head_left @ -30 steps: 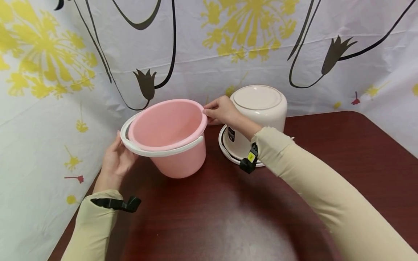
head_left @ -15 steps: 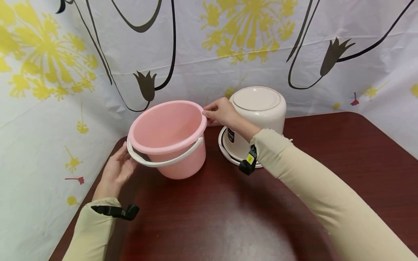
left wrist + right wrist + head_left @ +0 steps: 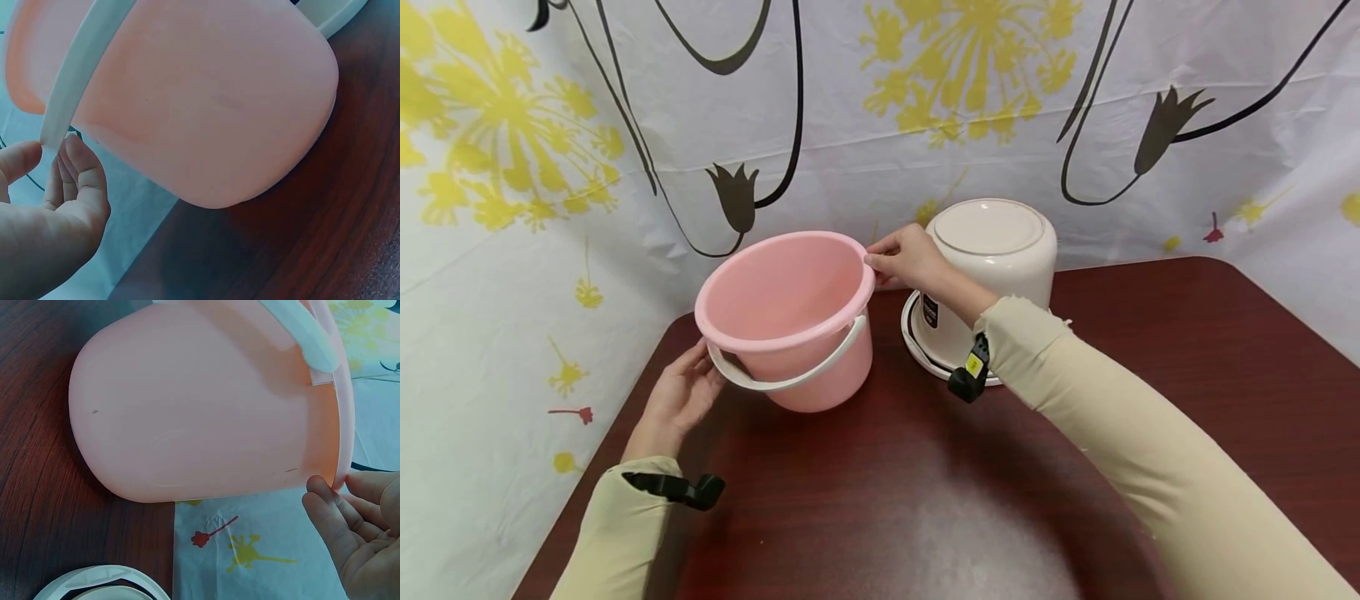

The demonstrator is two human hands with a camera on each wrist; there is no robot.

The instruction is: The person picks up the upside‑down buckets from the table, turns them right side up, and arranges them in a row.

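Observation:
A pink bucket (image 3: pixel 820 367) stands tilted on the dark red table, its mouth turned toward me and to the left. My left hand (image 3: pixel 683 396) is at the bucket's left side; in the left wrist view its thumb and fingers pinch the white handle (image 3: pixel 75 75), which hangs below the rim. With thumb and fingertips my right hand (image 3: pixel 913 258) pinches the pink rim (image 3: pixel 345 425) on the bucket's right side. Behind the right forearm a cream bucket (image 3: pixel 992 229) sits upside down, its base up and its lower part partly hidden by the arm.
The wooden table (image 3: pixel 865 500) reaches to a patterned cloth backdrop (image 3: pixel 850 108) at the back and left. Under the cream bucket its white rim and handle (image 3: pixel 917 346) lie on the tabletop, close to the right wrist strap (image 3: pixel 973 371).
My left hand has lowered the white handle from around the rim to below it, moving slightly down and right. The right hand keeps its place on the rim.

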